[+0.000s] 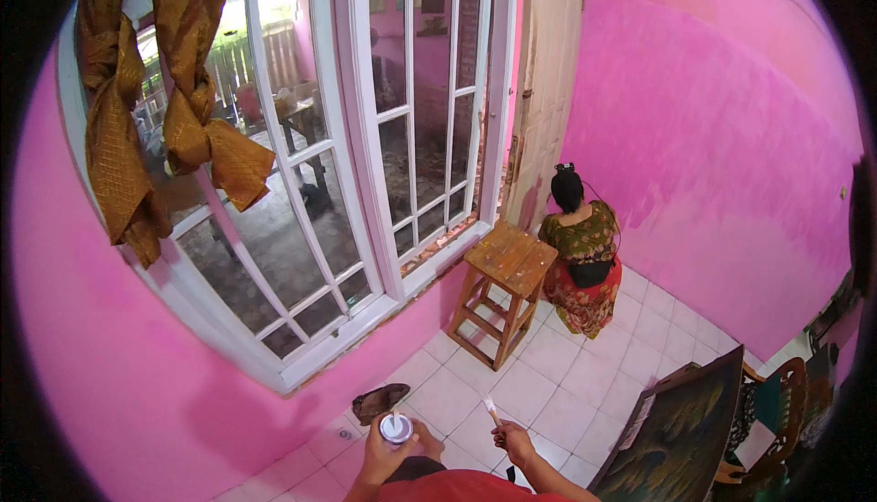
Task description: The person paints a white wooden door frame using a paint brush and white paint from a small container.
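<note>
My left hand (378, 452) grips a small round can (396, 428) of white paint at the bottom centre, with a light stick standing in it. In my right hand (514, 445), to the right of the can, is a paintbrush (492, 411) held upright, its bristles white. The brush is apart from the can. A dark brown object (375, 401), which I cannot make out clearly, lies on the tiles just beyond my left hand.
A white-framed window (393, 219) with knotted brown curtains (123, 173) fills the left wall. A wooden stool (507, 260) stands beneath it, beside a crouching person (580, 274) near the open door (548, 82). A large dark picture (667, 438) and chairs (772, 411) crowd the lower right.
</note>
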A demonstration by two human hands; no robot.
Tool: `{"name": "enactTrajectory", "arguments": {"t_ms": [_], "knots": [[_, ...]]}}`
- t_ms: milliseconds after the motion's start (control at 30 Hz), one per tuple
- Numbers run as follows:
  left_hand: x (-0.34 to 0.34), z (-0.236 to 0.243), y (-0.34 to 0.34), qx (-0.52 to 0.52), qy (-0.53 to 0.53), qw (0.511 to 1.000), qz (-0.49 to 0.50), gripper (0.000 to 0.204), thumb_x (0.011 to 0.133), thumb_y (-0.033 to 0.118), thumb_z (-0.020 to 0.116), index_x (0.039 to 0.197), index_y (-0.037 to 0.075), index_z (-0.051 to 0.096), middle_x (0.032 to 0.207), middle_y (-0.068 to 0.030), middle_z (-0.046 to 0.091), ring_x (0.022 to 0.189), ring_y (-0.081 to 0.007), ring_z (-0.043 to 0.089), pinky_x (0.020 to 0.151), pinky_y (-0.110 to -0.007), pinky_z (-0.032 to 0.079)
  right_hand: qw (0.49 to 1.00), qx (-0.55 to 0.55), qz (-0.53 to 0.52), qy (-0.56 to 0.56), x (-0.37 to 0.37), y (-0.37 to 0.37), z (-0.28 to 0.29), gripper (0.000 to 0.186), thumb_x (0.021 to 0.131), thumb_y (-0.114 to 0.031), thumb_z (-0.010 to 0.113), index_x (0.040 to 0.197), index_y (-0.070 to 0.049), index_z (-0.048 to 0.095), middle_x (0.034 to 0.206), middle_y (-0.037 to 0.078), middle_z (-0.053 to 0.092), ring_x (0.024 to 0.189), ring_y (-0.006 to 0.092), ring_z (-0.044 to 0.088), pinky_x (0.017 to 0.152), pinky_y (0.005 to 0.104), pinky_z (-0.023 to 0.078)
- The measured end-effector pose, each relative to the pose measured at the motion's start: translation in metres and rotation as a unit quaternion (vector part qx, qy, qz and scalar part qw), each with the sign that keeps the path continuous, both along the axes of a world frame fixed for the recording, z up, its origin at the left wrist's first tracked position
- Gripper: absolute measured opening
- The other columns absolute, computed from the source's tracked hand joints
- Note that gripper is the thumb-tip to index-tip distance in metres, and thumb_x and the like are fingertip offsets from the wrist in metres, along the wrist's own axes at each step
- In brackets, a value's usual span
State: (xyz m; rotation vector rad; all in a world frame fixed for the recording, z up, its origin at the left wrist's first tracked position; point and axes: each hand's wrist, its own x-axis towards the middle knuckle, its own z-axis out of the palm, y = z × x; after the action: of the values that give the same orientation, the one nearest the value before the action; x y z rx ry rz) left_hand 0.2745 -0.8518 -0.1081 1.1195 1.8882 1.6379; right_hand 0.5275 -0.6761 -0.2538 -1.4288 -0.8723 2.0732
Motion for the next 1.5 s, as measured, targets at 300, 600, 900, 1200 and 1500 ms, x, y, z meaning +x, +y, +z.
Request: {"name": "enactTrajectory", "arguments": {"t_ms": [300, 600, 900, 1200, 1500], "knots": [[-0.058, -0.014, 0.111, 0.021, 0.041, 0.999, -0.019, 0.066, 0.072, 0.019, 0.086, 0.123, -0.001, 0.049, 0.11, -0.0164, 0.062, 0.103, -0.0277, 0.063, 0.09, -0.038, 0.05, 0.998, 0.055, 0.01, -0.035, -0.038, 0.097, 0.014, 0.032, 0.095, -0.008, 0.049, 0.122, 0.004, 0.059, 0.088, 0.01, 0.063, 0.069, 0.0161, 0.057, 0.062, 0.0285, 0.049], [-0.138, -0.038, 0.21, 0.051, -0.038, 0.998, -0.014, 0.064, 0.07, 0.013, 0.086, 0.12, -0.001, 0.049, 0.108, -0.0154, 0.061, 0.1, -0.0252, 0.062, 0.088, -0.037, 0.05, 0.987, 0.131, 0.038, -0.084, -0.116, 0.236, 0.046, 0.03, 0.096, -0.013, 0.05, 0.119, 0.003, 0.06, 0.086, 0.008, 0.063, 0.068, 0.0144, 0.057, 0.058, 0.0289, 0.048], [-0.177, -0.022, 0.232, 0.024, 0.003, 0.999, 0.047, 0.062, 0.08, 0.008, 0.078, 0.132, 0.0, 0.045, 0.11, -0.0131, 0.062, 0.099, -0.0218, 0.062, 0.087, -0.035, 0.051, 0.97, 0.188, 0.104, -0.118, -0.217, 0.299, 0.049, 0.029, 0.096, -0.016, 0.052, 0.118, 0.002, 0.059, 0.075, 0.006, 0.059, 0.056, 0.0143, 0.053, 0.051, 0.0297, 0.045], [-0.181, -0.022, 0.242, 0.009, -0.01, 0.994, 0.104, 0.058, 0.076, 0.009, 0.081, 0.121, 0.0, 0.046, 0.108, -0.0134, 0.06, 0.098, -0.0229, 0.061, 0.087, -0.036, 0.05, 0.887, 0.391, 0.162, -0.183, -0.238, 0.308, 0.047, 0.042, 0.093, -0.041, 0.064, 0.093, 0.001, 0.063, 0.07, 0.006, 0.057, 0.063, 0.0116, 0.054, 0.053, 0.0315, 0.044], [-0.162, 0.006, 0.285, 0.034, -0.073, 0.993, 0.088, 0.058, 0.078, 0.005, 0.076, 0.127, 0.0, 0.045, 0.113, -0.0121, 0.06, 0.102, -0.023, 0.06, 0.091, -0.036, 0.048, 0.892, 0.381, 0.15, -0.193, -0.224, 0.334, 0.063, 0.05, 0.094, -0.045, 0.058, 0.114, 0.0, 0.061, 0.095, 0.023, 0.066, 0.091, 0.0349, 0.065, 0.079, 0.0435, 0.05]]}}
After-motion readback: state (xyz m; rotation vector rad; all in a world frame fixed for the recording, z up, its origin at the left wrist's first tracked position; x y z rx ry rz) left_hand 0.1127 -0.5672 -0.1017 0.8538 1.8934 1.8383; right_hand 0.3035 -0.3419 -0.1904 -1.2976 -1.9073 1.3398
